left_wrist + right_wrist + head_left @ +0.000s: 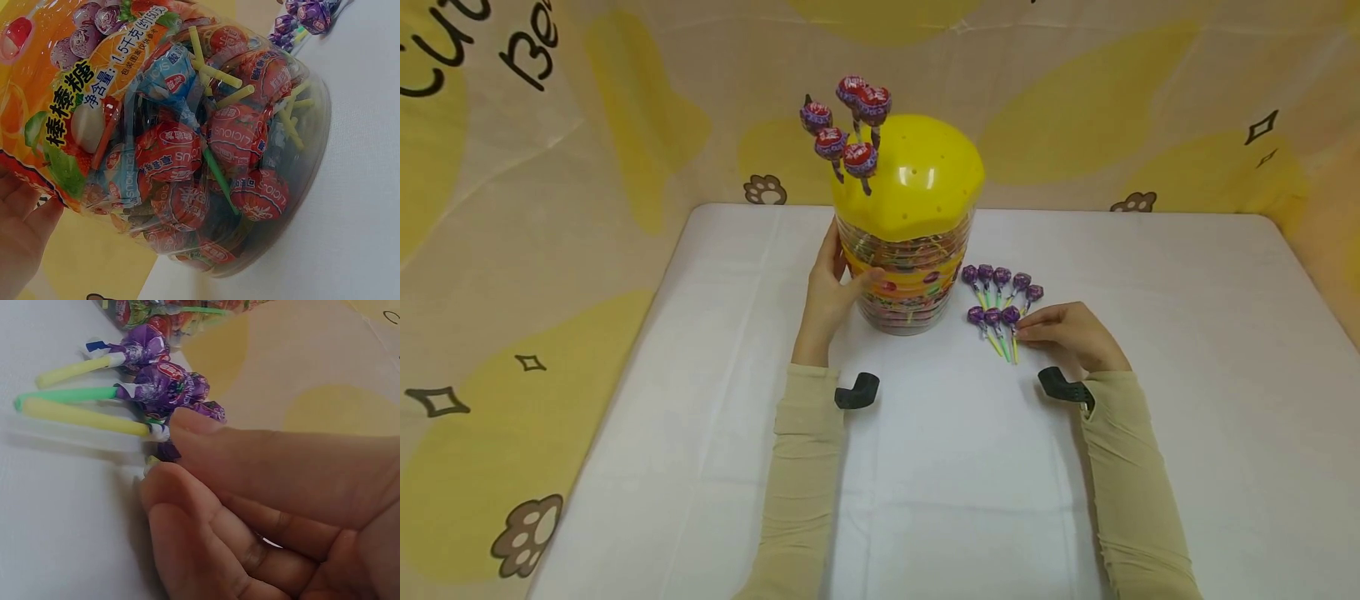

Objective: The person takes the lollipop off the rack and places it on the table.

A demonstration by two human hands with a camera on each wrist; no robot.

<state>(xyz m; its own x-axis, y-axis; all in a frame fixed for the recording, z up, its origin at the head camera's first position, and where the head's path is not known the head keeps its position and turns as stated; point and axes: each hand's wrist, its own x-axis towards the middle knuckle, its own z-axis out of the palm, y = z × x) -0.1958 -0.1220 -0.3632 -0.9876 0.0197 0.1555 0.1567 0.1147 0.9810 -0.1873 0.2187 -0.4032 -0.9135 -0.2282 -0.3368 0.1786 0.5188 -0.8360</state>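
A tall clear plastic candy jar [908, 283] with a domed yellow lid [925, 179] stands upright at the back of the table. Through its wall in the left wrist view, red and blue wrapped lollipops [169, 150] show below the orange label. My left hand [831, 304] grips the jar's left side, thumb across the front. Several red-and-purple lollipops [860, 158] stick up from the left part of the lid. To the jar's right, purple lollipops lie in two rows. With thumb and fingertips, my right hand [1071, 333] pinches the front row's rightmost lollipop [94, 417], near the wrapper's neck.
The back row of purple lollipops [1002, 277] lies close beside the jar's base. Small holes dot the yellow lid. A white cloth covers the table [955, 500], and a patterned yellow backdrop [1075, 100] rises behind it. Each wrist carries a black camera mount [857, 392].
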